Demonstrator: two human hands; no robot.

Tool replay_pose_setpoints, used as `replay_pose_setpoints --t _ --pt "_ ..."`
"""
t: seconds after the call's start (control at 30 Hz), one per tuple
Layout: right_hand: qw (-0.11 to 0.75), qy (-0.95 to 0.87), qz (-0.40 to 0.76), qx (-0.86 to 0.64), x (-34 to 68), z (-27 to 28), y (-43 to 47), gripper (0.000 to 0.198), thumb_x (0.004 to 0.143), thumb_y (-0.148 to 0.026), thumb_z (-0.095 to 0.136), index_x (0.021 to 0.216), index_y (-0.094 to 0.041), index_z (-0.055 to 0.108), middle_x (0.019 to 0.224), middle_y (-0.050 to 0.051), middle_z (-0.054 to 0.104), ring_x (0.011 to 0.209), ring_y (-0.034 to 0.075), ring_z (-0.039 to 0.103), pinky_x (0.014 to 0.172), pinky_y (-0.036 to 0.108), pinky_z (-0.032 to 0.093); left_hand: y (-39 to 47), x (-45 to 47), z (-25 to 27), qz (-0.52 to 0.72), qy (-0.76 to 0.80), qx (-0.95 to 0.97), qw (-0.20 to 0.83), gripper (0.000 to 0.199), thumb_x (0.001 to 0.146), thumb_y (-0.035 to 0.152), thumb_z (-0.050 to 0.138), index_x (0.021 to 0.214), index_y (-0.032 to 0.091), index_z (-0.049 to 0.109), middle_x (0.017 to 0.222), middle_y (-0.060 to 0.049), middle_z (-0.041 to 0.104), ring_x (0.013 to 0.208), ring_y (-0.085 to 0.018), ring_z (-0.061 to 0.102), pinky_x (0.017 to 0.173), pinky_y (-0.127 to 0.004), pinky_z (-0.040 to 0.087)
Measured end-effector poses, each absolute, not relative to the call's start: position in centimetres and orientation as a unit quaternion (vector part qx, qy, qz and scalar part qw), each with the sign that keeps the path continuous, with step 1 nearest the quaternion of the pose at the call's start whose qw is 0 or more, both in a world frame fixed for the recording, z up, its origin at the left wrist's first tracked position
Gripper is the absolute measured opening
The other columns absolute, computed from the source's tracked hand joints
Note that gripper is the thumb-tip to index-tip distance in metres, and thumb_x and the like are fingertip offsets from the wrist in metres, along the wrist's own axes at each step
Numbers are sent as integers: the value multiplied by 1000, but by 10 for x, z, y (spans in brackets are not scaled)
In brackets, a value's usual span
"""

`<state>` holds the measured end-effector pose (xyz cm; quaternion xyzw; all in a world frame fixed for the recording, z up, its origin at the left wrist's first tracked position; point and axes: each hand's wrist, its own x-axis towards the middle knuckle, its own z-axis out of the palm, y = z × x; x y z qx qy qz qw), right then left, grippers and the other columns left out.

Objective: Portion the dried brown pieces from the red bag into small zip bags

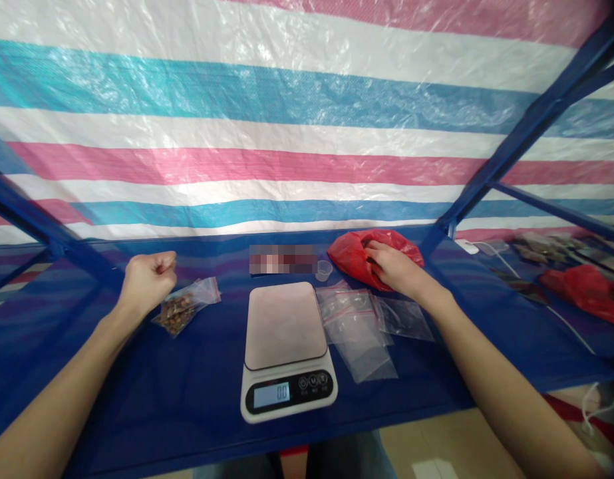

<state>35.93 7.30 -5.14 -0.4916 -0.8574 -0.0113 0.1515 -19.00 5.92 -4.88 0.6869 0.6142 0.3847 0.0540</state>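
My left hand (151, 278) is closed in a fist above the blue table, just behind a small zip bag (179, 309) filled with brown pieces. No object shows in that fist. My right hand (389, 265) reaches into the mouth of a red plastic bag (349, 253); its fingertips are hidden inside, among something dark. Between my hands stands a white kitchen scale (287, 326), its plate bare and its display reading 0.0. Flat, clear zip bags (359, 332) lie overlapping at the right side of the scale.
Behind the scale are a small clear cup (323, 270) and a blurred-out flat item (281, 259). Blue metal struts (506, 143) frame both sides, and striped plastic sheeting (267, 159) hangs behind. Past the right strut lie another red bag (586, 286) and a white cord (566, 322).
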Motion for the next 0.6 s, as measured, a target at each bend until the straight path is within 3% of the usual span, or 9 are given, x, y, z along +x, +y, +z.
replay_pose_setpoints --t 0.1,0.2,0.47,0.6 --pt "166 -862 8 -479 358 -47 75 34 85 1 54 99 -19 77 113 14 74 109 29 72 100 41 55 60 -190 -47 376 614 691 59 29 64 20 49 61 25 20 57 3 21 59 -13 25 60 -34 22" --pt "178 -866 11 -467 357 -44 76 34 80 3 51 89 -20 75 106 13 75 99 28 73 92 38 54 61 -189 -45 363 618 694 67 28 65 21 49 60 25 21 57 4 21 59 -12 26 59 -33 22" --pt "211 -847 -17 -488 349 -33 71 27 86 -3 51 76 -22 67 91 11 73 82 27 69 76 36 49 64 -191 -48 352 610 705 77 31 63 22 52 60 24 21 60 2 22 60 -14 25 60 -34 20" --pt "241 -839 -8 -488 348 -29 67 23 87 -8 55 92 -22 74 103 12 75 94 30 72 85 40 53 63 -189 -48 357 598 713 80 31 61 23 51 60 23 21 60 2 22 60 -14 25 60 -35 20"
